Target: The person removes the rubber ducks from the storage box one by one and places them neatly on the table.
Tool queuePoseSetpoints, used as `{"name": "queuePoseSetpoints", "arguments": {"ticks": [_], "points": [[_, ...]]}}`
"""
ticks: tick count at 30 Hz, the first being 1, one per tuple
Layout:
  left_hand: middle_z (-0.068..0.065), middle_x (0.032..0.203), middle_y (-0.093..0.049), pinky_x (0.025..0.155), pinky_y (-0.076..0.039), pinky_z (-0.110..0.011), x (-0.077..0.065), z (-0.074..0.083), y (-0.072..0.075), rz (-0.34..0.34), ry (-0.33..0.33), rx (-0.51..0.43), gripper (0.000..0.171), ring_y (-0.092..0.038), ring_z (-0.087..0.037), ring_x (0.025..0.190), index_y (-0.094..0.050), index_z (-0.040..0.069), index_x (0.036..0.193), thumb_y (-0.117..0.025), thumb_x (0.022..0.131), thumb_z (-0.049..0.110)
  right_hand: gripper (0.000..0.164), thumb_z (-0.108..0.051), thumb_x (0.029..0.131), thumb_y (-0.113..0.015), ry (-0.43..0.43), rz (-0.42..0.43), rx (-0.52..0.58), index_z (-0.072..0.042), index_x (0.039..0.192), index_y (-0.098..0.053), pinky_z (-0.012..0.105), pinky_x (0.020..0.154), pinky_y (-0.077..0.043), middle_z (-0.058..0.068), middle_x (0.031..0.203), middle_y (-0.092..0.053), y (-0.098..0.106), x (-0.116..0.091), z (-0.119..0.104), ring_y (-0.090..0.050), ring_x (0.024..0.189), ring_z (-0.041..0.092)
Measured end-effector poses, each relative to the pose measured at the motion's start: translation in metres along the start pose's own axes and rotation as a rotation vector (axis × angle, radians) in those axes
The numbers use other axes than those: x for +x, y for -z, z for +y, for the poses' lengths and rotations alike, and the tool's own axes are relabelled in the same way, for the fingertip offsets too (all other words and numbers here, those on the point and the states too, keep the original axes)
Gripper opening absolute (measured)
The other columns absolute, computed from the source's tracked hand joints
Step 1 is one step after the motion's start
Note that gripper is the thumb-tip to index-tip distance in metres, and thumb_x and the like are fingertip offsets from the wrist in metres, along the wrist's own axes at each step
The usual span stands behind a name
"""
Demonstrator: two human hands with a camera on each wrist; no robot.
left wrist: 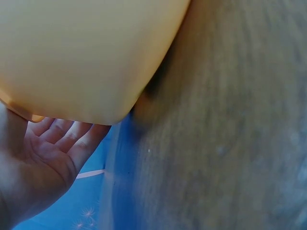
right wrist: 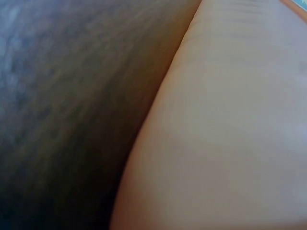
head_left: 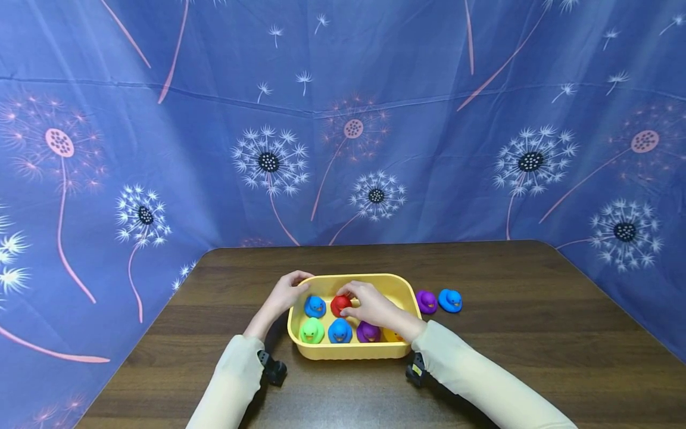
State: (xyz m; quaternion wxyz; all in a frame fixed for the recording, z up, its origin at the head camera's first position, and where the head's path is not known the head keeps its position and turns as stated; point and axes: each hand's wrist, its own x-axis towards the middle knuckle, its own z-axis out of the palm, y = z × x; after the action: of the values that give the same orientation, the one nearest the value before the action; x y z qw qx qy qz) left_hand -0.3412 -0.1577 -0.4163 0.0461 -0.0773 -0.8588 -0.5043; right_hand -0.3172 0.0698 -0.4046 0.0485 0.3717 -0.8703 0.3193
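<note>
A yellow plastic bin (head_left: 354, 353) stands on the table with several rubber ducks in it. My right hand (head_left: 372, 304) reaches over its right side and pinches a red rubber duck (head_left: 340, 305) between thumb and fingers. At the bin's left end, my left hand (head_left: 285, 296) holds the rim; the left wrist view shows its fingers (left wrist: 81, 139) against the outer wall. Around the red duck are a blue duck (head_left: 315, 307), a green duck (head_left: 312, 331), another blue duck (head_left: 340, 331) and a purple duck (head_left: 368, 332). An orange duck (head_left: 395, 337) is mostly hidden under my right wrist.
Just right of the bin, a purple duck (head_left: 426, 302) and a blue duck (head_left: 450, 300) sit on the brown wooden table (head_left: 525, 316). A blue cloth (head_left: 445, 149) with dandelion prints hangs behind the table. The right wrist view shows mainly the bin's outer wall (right wrist: 216, 134).
</note>
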Motion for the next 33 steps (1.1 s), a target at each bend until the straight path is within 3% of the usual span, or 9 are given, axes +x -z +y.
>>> {"name": "queuePoseSetpoints", "arguments": {"ticks": [9,33], "points": [[-0.014,0.106,-0.067,0.091,-0.045,-0.041,-0.002,0.0009,-0.0002,0.009,-0.007,0.015,0.021,-0.06,-0.025,0.1,-0.064,0.001,0.108,-0.057,0.09,0.008,0.028,-0.007,0.079,-0.072,-0.045,0.015,-0.02,0.001,0.105,-0.063,0.037,0.081,-0.053,0.011,0.098,-0.064,0.0009,-0.0027,0.0007,-0.061,0.09,0.023],[-0.015,0.108,-0.066,0.09,-0.046,-0.039,-0.0043,0.0029,-0.0002,0.006,-0.008,0.027,0.022,-0.059,-0.025,0.101,-0.064,0.0,0.109,-0.057,0.09,0.008,0.031,-0.011,0.079,-0.074,-0.047,0.013,-0.037,0.0,0.106,-0.066,0.035,0.078,-0.053,0.01,0.095,-0.067,0.0049,-0.0043,0.0027,-0.061,0.086,0.021]]}}
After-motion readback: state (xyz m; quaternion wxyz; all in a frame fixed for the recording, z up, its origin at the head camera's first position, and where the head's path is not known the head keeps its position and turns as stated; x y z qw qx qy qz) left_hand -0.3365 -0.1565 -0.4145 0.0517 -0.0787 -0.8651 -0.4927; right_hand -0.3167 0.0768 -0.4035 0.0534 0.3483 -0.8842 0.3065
